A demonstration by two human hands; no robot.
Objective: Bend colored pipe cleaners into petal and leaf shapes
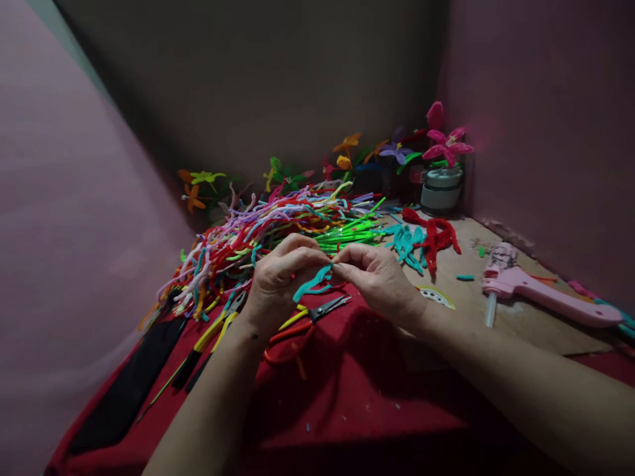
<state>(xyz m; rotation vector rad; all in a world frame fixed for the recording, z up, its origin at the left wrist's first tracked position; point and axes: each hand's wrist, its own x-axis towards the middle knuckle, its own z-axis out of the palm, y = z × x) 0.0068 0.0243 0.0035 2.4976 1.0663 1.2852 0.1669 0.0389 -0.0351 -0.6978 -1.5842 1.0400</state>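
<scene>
Over the counter's (307,410) middle, the left hand (285,268) and right hand (372,277) pinch one turquoise fuzzy piece (313,286) by its upper end, fingertips nearly meeting. Here a steady left grip and small right-hand movements close to the pinch should spare the fuzz. Beneath lies one pair of scissors (320,311); toward the left edge, one pair of pliers (207,336); by the right edge, one pink glue gun (540,294); behind, uncountable tangled stems (278,218); at the far right corner, one jar (441,195).

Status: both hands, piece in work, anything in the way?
Left hand and right hand close together, pinching teal fuzzy piece. Its strands extend below the pinch. Scissors nearby on red cloth, apparently not blocking.
</scene>
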